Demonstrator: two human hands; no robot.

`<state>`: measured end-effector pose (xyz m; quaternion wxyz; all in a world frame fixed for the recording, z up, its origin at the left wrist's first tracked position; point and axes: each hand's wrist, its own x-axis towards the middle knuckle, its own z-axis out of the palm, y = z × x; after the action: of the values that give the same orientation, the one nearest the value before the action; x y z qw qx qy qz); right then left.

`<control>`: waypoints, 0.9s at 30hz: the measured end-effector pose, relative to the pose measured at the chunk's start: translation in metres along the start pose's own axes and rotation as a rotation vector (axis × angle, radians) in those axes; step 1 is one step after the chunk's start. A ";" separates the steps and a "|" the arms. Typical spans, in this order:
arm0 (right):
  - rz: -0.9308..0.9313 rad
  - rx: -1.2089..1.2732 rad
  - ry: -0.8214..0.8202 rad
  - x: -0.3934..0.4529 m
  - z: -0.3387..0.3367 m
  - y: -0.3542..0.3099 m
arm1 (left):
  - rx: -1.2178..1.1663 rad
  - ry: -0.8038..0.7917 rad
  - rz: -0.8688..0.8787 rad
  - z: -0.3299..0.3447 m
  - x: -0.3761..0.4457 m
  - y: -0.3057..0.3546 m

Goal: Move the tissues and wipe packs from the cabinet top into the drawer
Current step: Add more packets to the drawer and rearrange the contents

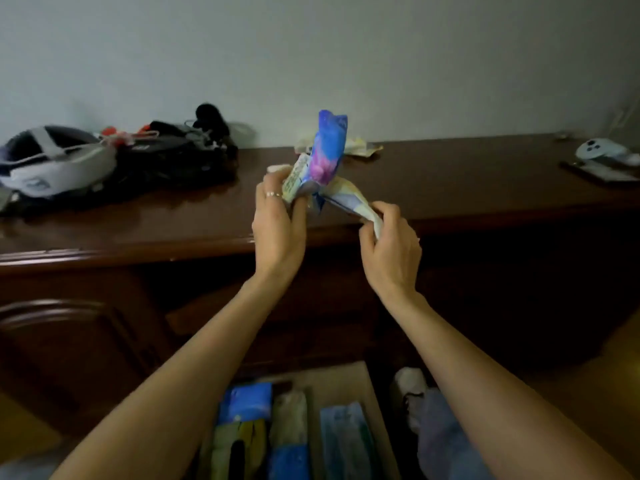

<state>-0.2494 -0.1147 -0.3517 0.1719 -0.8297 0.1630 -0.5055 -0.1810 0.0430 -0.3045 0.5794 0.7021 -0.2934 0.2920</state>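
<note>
Blue-purple wipe pack — pinched between left hand and right hand — above the drawer.

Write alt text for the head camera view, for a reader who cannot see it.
Both hands hold crumpled tissue packs above a dark wooden cabinet top: left hand grips a blue-and-pink pack, right hand a pale pack. An open drawer below holds packs; another pack remains on top.

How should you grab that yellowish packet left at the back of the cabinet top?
The yellowish packet lies flat and crumpled near the wall. Probably best to reach over the cabinet top from the front and pinch its raised near edge. Both hands, left and right, are busy holding the blue pack.
</note>
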 end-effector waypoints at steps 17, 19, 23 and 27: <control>0.303 -0.262 -0.980 -0.294 0.073 0.077 | 0.660 -0.636 -0.424 -0.084 -0.331 -0.168; 0.355 -0.315 -1.030 -0.307 0.084 0.085 | 0.686 -0.671 -0.442 -0.073 -0.338 -0.187; 0.476 -0.374 -1.019 -0.323 0.095 0.101 | 0.847 -0.907 -0.366 -0.038 -0.338 -0.208; 0.591 -0.350 -0.974 -0.321 0.109 0.106 | 1.012 -1.031 -0.227 -0.017 -0.340 -0.226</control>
<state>-0.3019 -0.0526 -0.6980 0.2211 -0.9015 0.3702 0.0371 -0.2360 0.1205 -0.7018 -0.0011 0.9582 -0.2835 -0.0377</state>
